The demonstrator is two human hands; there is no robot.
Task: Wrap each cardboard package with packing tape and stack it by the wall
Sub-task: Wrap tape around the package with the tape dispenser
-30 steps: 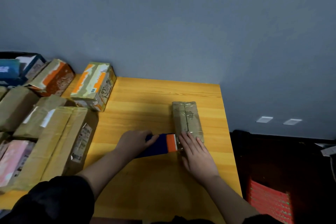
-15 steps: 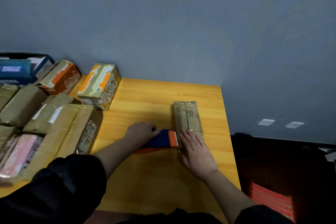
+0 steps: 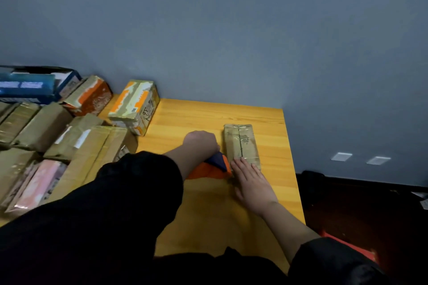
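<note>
Along the table's (image 3: 208, 215) left edge lie roughly ten cardboard boxes (image 3: 69, 136), piled toward the wall; an exact count is not possible. The left hand (image 3: 201, 143) grasps one blue-and-orange tape dispenser (image 3: 216, 164), its nose touching the single package (image 3: 241, 143) lying near the right edge. The right hand (image 3: 251, 183) presses flat, fingers straight, on its near end. Taping seems underway; next probably needs a steady pull across the package.

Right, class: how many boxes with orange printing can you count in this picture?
2. One orange-printed box sits at the back left beside the blue box; the other stands on the table's far left corner near the wall. The pile may hide more.
</note>
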